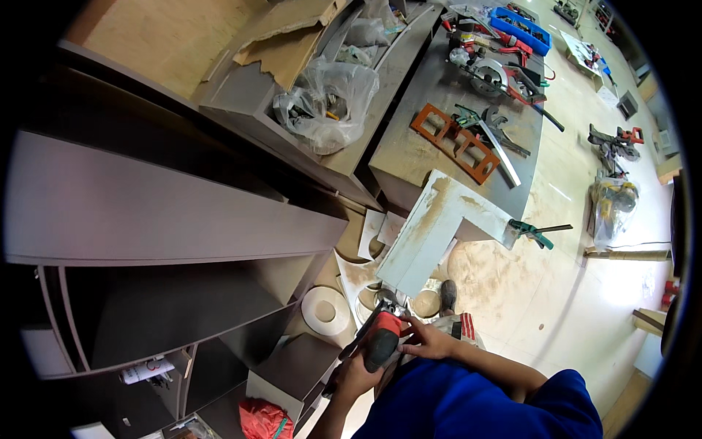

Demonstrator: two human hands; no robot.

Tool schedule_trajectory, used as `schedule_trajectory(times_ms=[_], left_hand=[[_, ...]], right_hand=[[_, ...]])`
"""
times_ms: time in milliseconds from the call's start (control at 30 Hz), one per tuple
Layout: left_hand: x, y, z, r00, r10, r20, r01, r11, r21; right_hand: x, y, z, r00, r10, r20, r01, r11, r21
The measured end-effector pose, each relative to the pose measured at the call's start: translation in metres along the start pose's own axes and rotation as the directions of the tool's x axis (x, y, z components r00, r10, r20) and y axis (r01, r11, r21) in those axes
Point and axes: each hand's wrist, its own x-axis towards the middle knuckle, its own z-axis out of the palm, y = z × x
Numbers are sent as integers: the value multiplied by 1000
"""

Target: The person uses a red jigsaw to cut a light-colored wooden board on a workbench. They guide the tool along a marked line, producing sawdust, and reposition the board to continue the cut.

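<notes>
My left hand point(357, 377) is wrapped around the black grip of a red-and-black power tool point(387, 328), which looks like a jigsaw. Its metal front end meets the near edge of a white L-shaped board point(409, 252) streaked with brown dust. Just right of the tool, my right hand point(430, 341) has its fingers apart, the fingertips at the tool's red side; firm contact is hard to make out. A green clamp point(535, 233) grips the board's right end. The blade is hidden.
Beyond the board, a grey worktop point(398, 164) carries an orange template point(457, 143), a circular saw point(491, 77) and a blue tray point(521, 29). Dark cabinets point(168, 197) fill the left. Round offcuts point(325, 311) lie on the dusty floor, near a red bag point(265, 418).
</notes>
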Motion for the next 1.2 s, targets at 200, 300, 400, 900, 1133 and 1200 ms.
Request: schedule_trajectory(times_ms=[200, 300, 400, 900, 1133, 1200], left_hand=[[35, -32, -13, 984, -35, 175, 43, 998, -38], [49, -51, -15, 986, 115, 121, -102, 989, -106], [64, -40, -25, 987, 100, 122, -73, 975, -209], [114, -46, 2, 956, 183, 228, -132, 966, -224], [118, -37, 6, 960, 136, 245, -78, 970, -230], [117, -36, 5, 960, 96, 264, -34, 973, -230]], right_hand=[[26, -35, 22, 997, 21, -74, -27, 997, -78], [35, -51, 37, 989, 13, -150, -27, 996, -89], [40, -24, 33, 981, -70, -182, 43, 988, -148], [67, 72, 16, 900, -120, -419, 33, 977, -210], [70, 93, 18, 898, -131, -420, 73, 986, -151], [73, 95, 15, 894, -179, -412, 103, 975, -199]])
